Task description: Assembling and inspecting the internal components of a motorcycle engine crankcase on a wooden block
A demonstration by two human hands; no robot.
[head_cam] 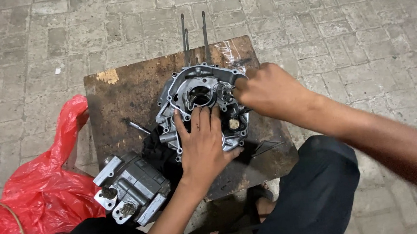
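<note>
Your left hand (202, 146) lies flat, fingers spread, on the crankcase (202, 107), which sits on the stained board (124, 100). Your right hand (268, 91) pinches a small part at the case's upper right; a cylinder (132, 188) lies near.

Stained board (128, 89) bearing engine casing (185, 91), perhaps rag (155, 148)

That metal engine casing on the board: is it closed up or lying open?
Open. The engine casing lies flat on the wooden board, its hollow inside showing, with the left hand pressing it and the right hand working inside.
</note>
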